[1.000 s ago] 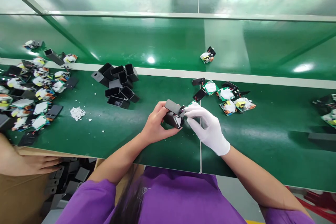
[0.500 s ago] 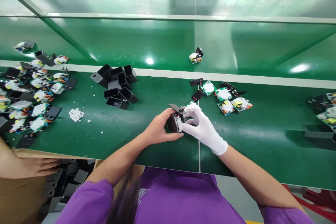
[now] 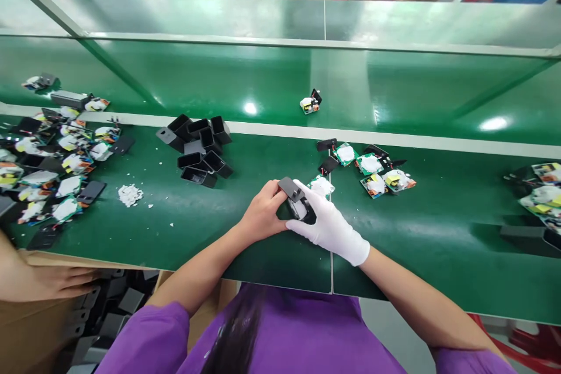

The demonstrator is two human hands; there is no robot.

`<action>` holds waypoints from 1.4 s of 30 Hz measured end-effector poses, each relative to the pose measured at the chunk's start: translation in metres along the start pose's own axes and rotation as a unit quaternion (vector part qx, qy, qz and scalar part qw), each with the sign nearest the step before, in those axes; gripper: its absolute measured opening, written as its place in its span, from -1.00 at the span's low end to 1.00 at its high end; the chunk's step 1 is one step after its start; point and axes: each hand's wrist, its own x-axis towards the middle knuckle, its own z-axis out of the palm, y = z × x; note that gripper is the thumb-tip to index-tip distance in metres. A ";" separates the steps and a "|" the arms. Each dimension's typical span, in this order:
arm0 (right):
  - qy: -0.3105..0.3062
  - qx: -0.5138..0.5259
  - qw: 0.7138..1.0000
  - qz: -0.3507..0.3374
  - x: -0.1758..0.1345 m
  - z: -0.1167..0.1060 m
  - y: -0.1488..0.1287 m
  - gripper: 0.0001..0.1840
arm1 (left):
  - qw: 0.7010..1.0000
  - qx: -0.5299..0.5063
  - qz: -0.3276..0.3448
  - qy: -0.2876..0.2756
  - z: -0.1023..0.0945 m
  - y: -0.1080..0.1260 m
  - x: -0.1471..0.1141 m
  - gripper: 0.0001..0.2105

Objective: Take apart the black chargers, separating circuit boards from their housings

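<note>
Bare, my left hand (image 3: 262,214) grips a black plastic housing (image 3: 309,215) from its left side. White-filled circuitry shows in the housing's mouth, and a black end cap (image 3: 291,188) stands tilted above it. My right hand (image 3: 329,228), in a white glove, wraps the housing and cap from the right, its thumb below and fingers above. Just beyond the glove lies a green circuit board (image 3: 322,186) with a white pad. More circuit boards (image 3: 370,164) with white and yellow parts and black caps sit farther to the right.
Several empty black housings (image 3: 204,152) are grouped left of centre. A heap of white chips (image 3: 130,194) and many board assemblies (image 3: 70,187) lie farther left. One board (image 3: 310,103) rests on the moving-belt-like back strip. Another person's hand (image 3: 56,282) is at lower left, over a box of black parts.
My right hand has gone from pinching at the housing's mouth to wrapping its side. The cap has turned and tipped toward me. The camera view has shifted slightly.
</note>
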 end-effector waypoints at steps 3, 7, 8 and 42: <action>0.011 -0.047 0.999 0.009 0.007 0.003 -0.002 -0.27 | 1.000 -0.014 -0.005 -0.012 -0.005 -0.004 0.003 -0.62; 0.023 -0.200 0.980 0.009 0.022 0.005 -0.009 -0.53 | 0.995 -0.087 -0.020 -0.042 -0.024 -0.012 0.009 -0.69; 0.016 -0.238 0.971 0.002 0.026 0.004 -0.011 -0.59 | 0.994 -0.099 -0.032 -0.040 -0.030 -0.015 0.010 -0.78; 0.143 -0.055 0.988 -0.019 0.050 0.016 -0.043 -0.27 | 0.989 0.037 -0.082 0.120 -0.003 -0.013 0.006 -0.58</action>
